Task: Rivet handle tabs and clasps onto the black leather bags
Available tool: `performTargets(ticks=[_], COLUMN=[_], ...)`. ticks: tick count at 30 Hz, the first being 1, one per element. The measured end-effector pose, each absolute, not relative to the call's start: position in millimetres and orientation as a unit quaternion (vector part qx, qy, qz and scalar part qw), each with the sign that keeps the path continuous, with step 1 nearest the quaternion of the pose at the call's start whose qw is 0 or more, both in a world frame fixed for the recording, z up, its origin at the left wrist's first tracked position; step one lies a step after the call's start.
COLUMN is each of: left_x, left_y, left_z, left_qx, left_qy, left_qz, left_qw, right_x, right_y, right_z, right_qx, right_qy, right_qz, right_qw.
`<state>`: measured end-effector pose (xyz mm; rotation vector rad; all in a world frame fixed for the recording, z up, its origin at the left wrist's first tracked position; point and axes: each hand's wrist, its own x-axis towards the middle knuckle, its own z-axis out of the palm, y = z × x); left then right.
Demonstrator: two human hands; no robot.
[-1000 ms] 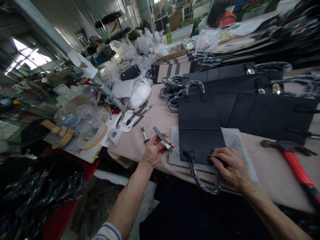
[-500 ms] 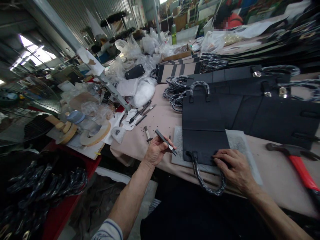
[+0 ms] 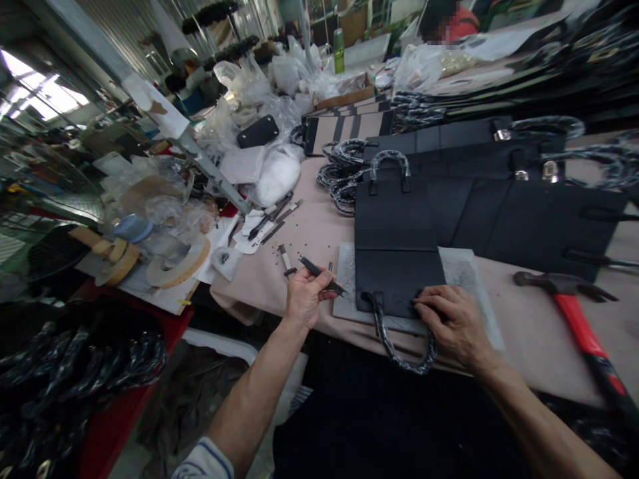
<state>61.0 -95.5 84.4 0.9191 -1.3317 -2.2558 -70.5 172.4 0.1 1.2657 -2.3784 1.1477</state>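
My left hand (image 3: 305, 293) is closed around a slim, flat dark metal punch-like tool (image 3: 312, 267), its narrow end pointing right toward the bag. My right hand (image 3: 456, 322) is closed at the near right corner of a black bag panel (image 3: 397, 273), its fingers around one end of the bag handle (image 3: 387, 339). That plastic-wrapped handle hangs in a loop over the table's near edge; its other end lies on the panel at left. Under the panel sits a pale, worn slab (image 3: 464, 266). A small hammer-shaped metal piece (image 3: 285, 259) lies just beyond my left hand.
A red-handled claw hammer (image 3: 574, 306) lies at right. More black bag panels (image 3: 524, 213) spread behind. Slim metal tools (image 3: 274, 219) and tiny dark bits lie at left, near tape rolls (image 3: 180, 263) and a metal post (image 3: 210, 166). A red bin (image 3: 114, 412) holds wrapped handles.
The view has shifted slightly, so things sit a little higher and further left. My left hand has turned the tool somewhat flatter. My right hand stays at the panel's corner.
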Motion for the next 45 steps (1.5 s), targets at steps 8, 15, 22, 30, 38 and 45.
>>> performTargets(ticks=[8, 15, 22, 30, 38, 45], left_x=[61.7, 62.6, 46.7, 22.5, 17.2, 17.3], left_y=[-86.7, -84.4, -76.6, -54.0, -50.3, -49.6], left_z=[91.6, 83.0, 57.2, 35.5, 20.1, 16.5], left_qx=[0.308, 0.249, 0.205, 0.125, 0.079, 0.099], left_qy=[-0.465, -0.485, -0.511, -0.650, -0.729, -0.728], left_qz=[-0.815, -0.827, -0.823, -0.736, -0.669, -0.670], left_qw=[0.157, 0.138, 0.142, 0.141, 0.122, 0.108], right_x=[-67.8, -66.8, -65.0, -64.2, -66.0, -66.2], right_y=[172.4, 171.5, 169.9, 169.2, 169.2, 168.9], right_z=[0.1, 2.5, 6.9, 7.9, 9.6, 11.7], right_qx=[0.415, 0.417, 0.403, 0.388, 0.389, 0.379], right_qy=[-0.814, -0.814, -0.820, -0.824, -0.822, -0.826], right_qz=[0.394, 0.392, 0.398, 0.406, 0.410, 0.412], right_qw=[0.102, 0.096, 0.079, 0.079, 0.073, 0.066])
